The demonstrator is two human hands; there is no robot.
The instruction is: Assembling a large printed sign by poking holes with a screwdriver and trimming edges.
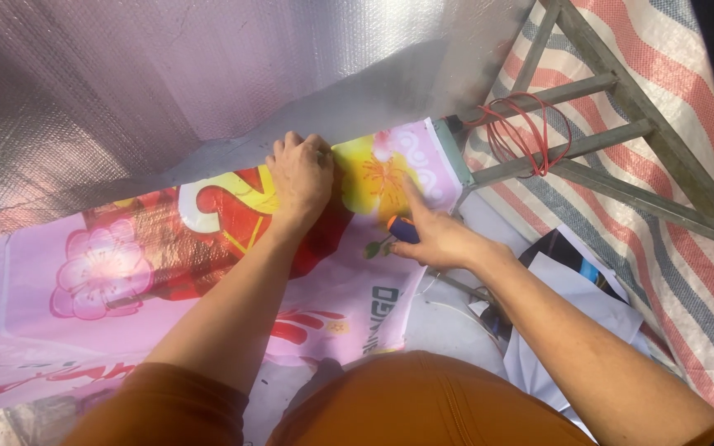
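From where I watch, the pink printed banner [126, 281] with its flower pattern lies stretched over a frame, its long axis running from the lower left up toward the upper right, where it ends at a grey metal edge bar [454, 153]. Its far edge meets the silvery insulation sheet [167, 74] that rises behind it. My left hand [301, 175] is curled shut, knuckles up, pressing down on that far edge at the seam with the silver sheet. Right of it, my right hand [433, 233] wraps around an orange-and-blue tool handle [402, 229], with the index finger stretched out flat onto the yellow flower print; I cannot see the tool's tip, so its kind stays uncertain. I judge the banner already pulled across most of the frame and sitting fairly flat, with its right end reaching the bar; the stretch of edge between my hands and that bar looks like the part still being dealt with, though whether anything is fastened I cannot tell. Farther right, a coil of red wire [530, 132] hangs on a metal angle frame [621, 107] over a striped tarpaulin [671, 248], with loose papers [572, 289] below.
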